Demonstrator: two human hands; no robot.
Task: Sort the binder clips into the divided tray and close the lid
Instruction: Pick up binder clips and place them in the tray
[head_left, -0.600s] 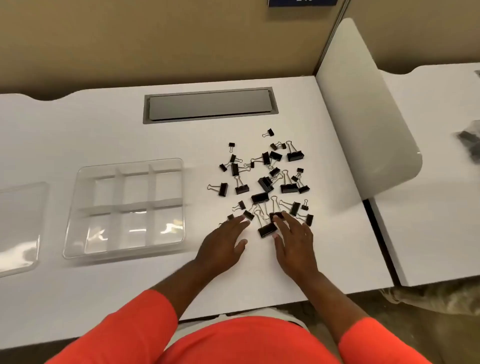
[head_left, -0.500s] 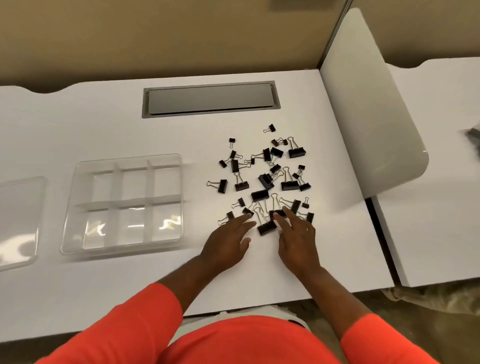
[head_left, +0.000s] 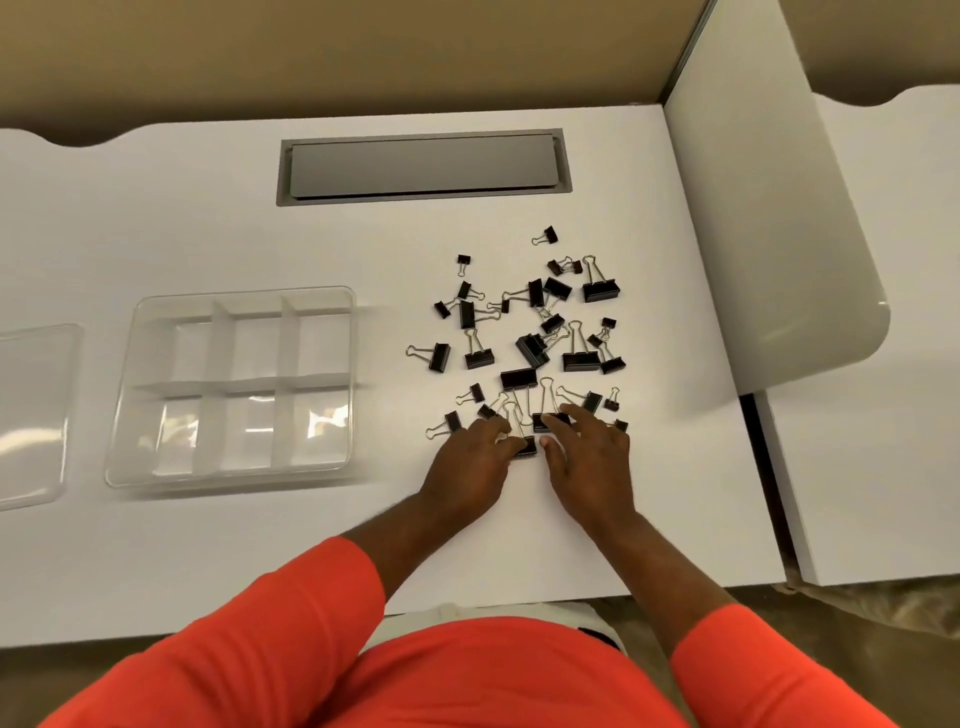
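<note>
View from your head, looking down on the white desk (head_left: 156, 234). The black binder clips (head_left: 532, 349), of mixed sizes, lie scattered loose on the desk. The clear divided tray (head_left: 244, 387), with six compartments and none holding a clip, sits at 9 o'clock from the pile. Its lid (head_left: 31, 415) lies flat, further toward 9 o'clock. Both of your hands meet the pile at its 6 o'clock edge. Your left hand (head_left: 470, 460) has its fingers slightly bent and its thumb touching a large clip; whether it pinches that clip cannot be told. Your right hand (head_left: 589, 460) lies spread wide, fingertips resting on clips.
</note>
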